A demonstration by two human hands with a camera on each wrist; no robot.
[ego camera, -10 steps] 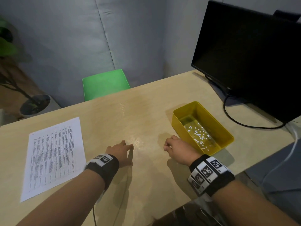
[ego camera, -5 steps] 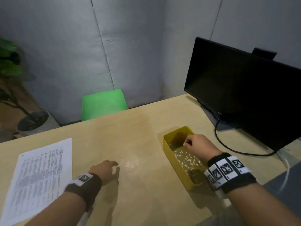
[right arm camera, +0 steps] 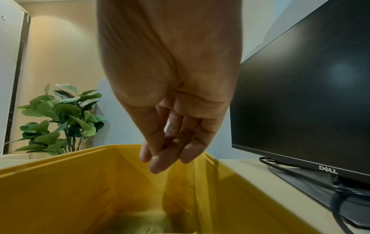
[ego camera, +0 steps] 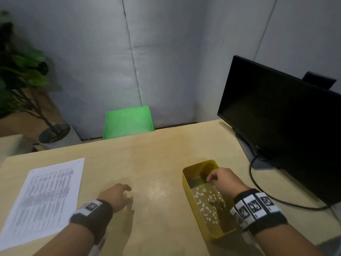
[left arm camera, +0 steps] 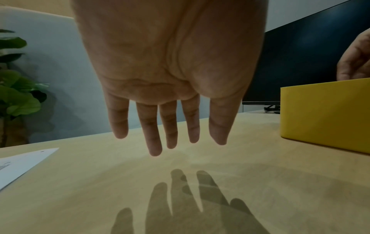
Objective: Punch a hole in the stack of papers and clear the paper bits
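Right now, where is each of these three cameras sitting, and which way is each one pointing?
Head: worn on the head, looking forward and down at the light wooden desk; both forearms and banded wrists show.
Left wrist: looks along the left hand, fingers straight above the desk.
Right wrist: looks along the right hand, fingertips bunched over the yellow plastic bin.
Shared: all see that bin and the black computer monitor.

Monitor [ego camera: 284,130] beside yellow bin [ego camera: 188,183]
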